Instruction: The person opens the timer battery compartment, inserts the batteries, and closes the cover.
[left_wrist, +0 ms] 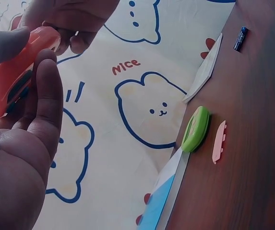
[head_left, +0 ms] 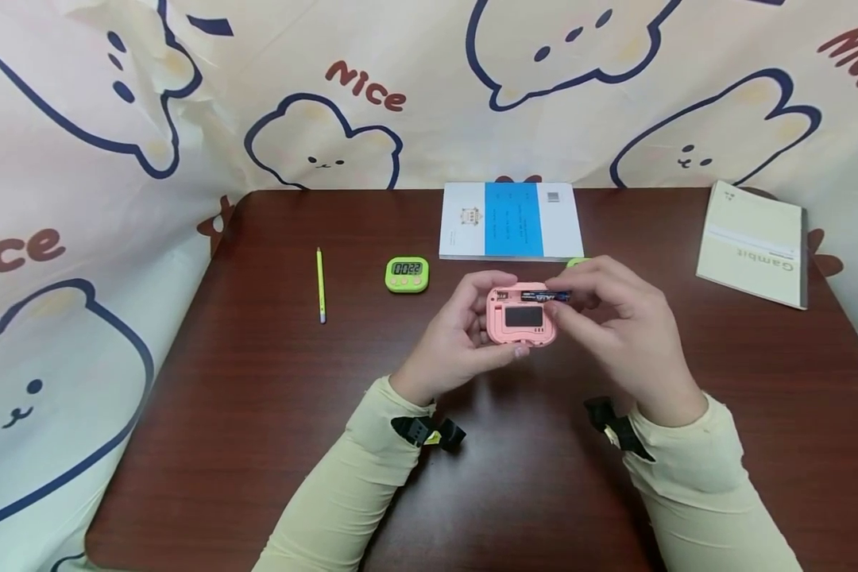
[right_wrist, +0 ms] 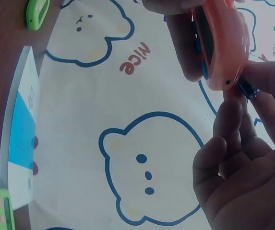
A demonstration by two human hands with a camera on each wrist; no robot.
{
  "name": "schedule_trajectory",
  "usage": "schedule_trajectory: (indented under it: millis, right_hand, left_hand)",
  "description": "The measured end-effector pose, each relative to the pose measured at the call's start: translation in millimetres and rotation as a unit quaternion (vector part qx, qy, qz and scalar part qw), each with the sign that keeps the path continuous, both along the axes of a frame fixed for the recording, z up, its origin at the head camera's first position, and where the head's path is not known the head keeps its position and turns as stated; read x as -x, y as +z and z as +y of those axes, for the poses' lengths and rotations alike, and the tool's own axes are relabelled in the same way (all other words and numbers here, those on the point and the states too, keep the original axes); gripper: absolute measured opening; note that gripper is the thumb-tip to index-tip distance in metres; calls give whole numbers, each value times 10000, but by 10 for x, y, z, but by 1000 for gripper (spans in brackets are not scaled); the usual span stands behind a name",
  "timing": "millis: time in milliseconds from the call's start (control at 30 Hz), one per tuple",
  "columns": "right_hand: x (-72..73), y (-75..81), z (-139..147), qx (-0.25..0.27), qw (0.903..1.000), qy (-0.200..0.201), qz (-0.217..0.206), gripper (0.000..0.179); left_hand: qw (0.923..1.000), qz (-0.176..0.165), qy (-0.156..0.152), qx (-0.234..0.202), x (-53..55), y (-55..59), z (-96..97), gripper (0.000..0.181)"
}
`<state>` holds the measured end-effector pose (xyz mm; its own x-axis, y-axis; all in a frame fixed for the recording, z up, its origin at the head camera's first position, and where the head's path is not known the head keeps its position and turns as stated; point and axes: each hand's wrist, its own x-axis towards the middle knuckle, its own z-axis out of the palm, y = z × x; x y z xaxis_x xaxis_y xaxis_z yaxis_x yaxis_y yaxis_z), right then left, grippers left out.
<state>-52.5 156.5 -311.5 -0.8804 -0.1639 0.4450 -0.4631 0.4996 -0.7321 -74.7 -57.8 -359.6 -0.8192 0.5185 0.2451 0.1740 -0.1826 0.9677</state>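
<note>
My left hand (head_left: 457,330) holds a pink digital timer (head_left: 496,327) by its edges, with its back and battery slot facing the head camera. A dark AAA-size battery (head_left: 539,296) lies partly along that slot, its right end sticking out past the case. At that end, my right hand (head_left: 625,330) pinches the battery between thumb and fingers; the right wrist view shows the battery's tip (right_wrist: 248,89) between them. On the table in the left wrist view are a pink battery cover (left_wrist: 219,142) and another dark battery (left_wrist: 241,39).
A green timer (head_left: 406,275) reading 00:22 and a yellow pencil (head_left: 320,284) lie to the left. Behind the hands is a white-and-blue book (head_left: 465,222), with a second green timer (left_wrist: 196,129) near it, mostly hidden in the head view. A pale notebook (head_left: 751,242) lies back right.
</note>
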Motion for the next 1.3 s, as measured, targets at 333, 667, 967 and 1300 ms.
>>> schedule_trajectory:
  millis: [333, 667, 967, 1300]
  right_hand:
    - [18, -116, 79, 910, 9939, -70, -618, 22]
    - [67, -162, 105, 1392, 9745, 263, -1742, 21]
    - [83, -127, 123, 1763, 9606, 513, -2088, 16]
    - [18, -90, -57, 1120, 9758, -380, -1839, 18]
  left_hand:
    - [10000, -25, 40, -87, -1, 3, 15, 80]
    - [9996, 176, 43, 223, -9, 24, 3, 76]
    - [9986, 437, -16, 312, -44, 28, 35, 75]
    - [9968, 624, 123, 491, -52, 25, 24, 74]
